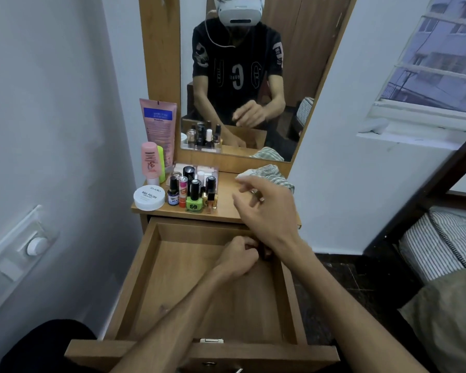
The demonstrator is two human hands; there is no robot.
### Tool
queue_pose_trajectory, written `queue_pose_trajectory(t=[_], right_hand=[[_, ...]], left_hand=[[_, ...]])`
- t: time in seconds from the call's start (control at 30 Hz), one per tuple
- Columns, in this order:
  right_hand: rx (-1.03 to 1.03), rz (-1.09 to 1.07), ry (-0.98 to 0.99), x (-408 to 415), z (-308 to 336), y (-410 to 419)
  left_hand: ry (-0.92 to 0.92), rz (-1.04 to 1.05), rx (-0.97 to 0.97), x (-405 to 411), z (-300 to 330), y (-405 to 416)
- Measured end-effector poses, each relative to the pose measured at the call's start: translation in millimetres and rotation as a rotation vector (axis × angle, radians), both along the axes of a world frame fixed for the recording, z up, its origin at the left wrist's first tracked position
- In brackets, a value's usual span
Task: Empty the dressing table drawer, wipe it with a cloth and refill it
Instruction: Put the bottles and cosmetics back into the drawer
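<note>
Drawer point(156, 278) looks nearly emptied: left hand point(238, 255) curled on something small at its back-right corner, right hand point(267, 208) loose, empty, above the desk point(226, 208) by the cloth point(269, 175).

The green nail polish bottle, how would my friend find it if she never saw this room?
Start at the wooden dressing table top below the mirror. On its left side stands a cluster of small bottles. In the front row, the green nail polish bottle is the only bright green one, squat with a tall black cap.

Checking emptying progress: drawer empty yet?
Nearly. The drawer floor shows bare wood; the left hand grips something small and dark at the back right corner.
</note>
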State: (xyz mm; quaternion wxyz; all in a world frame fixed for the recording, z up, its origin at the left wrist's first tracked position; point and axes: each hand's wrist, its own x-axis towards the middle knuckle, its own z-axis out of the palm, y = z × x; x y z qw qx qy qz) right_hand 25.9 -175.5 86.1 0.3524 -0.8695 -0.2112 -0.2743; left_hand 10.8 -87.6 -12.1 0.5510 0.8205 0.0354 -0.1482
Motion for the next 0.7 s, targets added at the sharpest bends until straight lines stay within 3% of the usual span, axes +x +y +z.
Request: queue_pose_trajectory(t=[0.17, 0.27, 0.4, 0.7], right_hand=[[-0.051, 0.031, 0.02, 21.5, 12.2, 40.7], [-0.118, 0.035, 0.057, 30.1, 13.5, 48.2], [-0.219, 0.044, 0.09, 34.0, 14.2, 48.1], [-0.14, 0.006, 0.17, 35.5, 18.3, 22.8]], left_hand=[[-0.293, 0.192, 0.414, -6.6, 9.9, 18.3], [-0.386, 0.203, 0.532, -10.5, 12.9, 16.9], [-0.414, 0.144, 0.563, -11.9, 12.3, 17.7], [-0.419, 0.108, 0.552, -10.8, 10.1, 18.2]])
